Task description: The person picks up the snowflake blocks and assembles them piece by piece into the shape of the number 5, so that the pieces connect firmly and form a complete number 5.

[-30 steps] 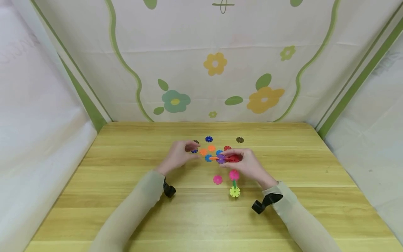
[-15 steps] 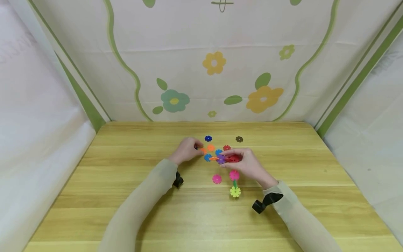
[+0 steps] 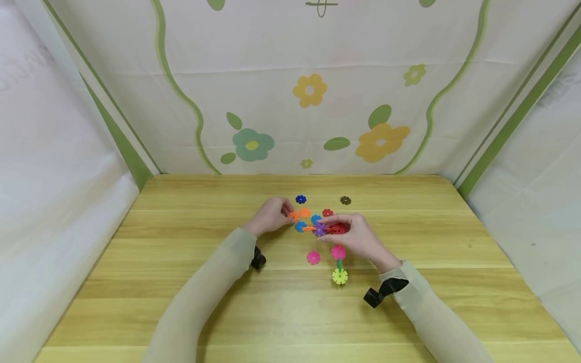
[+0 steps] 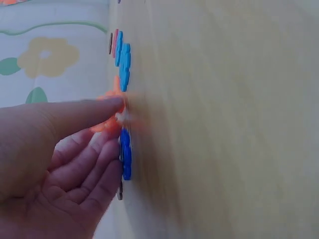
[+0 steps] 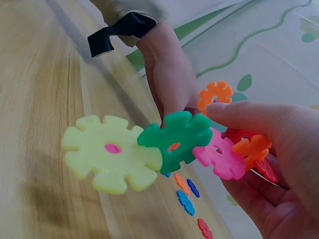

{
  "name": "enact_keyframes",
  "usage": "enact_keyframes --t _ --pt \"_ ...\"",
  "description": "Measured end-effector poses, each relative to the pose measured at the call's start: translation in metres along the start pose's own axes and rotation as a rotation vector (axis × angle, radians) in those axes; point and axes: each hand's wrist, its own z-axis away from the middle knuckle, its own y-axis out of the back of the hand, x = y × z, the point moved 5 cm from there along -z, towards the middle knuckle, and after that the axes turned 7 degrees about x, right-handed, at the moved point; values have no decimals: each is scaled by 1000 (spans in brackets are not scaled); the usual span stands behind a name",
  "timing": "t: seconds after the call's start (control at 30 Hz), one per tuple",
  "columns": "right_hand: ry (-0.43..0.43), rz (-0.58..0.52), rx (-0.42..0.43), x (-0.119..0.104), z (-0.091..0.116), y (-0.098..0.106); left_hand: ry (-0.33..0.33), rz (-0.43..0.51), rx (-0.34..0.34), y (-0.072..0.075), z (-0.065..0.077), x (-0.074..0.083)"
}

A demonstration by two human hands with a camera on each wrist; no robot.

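Multicoloured chain of linked, notched plastic discs [image 5: 187,137] gripped over the wood-grain table [image 3: 290,312] by the right hand [image 3: 357,236]
Past it, near other loose discs [image 3: 304,213], an orange flower-shaped plastic disc [image 3: 294,216] is pinched by the left hand [image 3: 270,215]; probably best lifted by its rim, with the chain steadied so no joint pops. No brands seen; lettering [image 3: 560,89] on the white cloth wall [image 3: 535,201] can't be read.
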Motion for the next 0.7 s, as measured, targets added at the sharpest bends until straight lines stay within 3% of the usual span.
enact_keyframes --t 0.2,0.37,0.53,0.7 --pt "-5 -20 10 -1 1 3 -43 148 33 4 9 4" --pt "-33 -23 16 0 1 4 -21 266 46 14 29 10" --pt "-40 -27 10 0 1 4 14 326 52 23 50 17" --pt "-39 -41 6 -1 2 2 23 353 36 22 61 21"
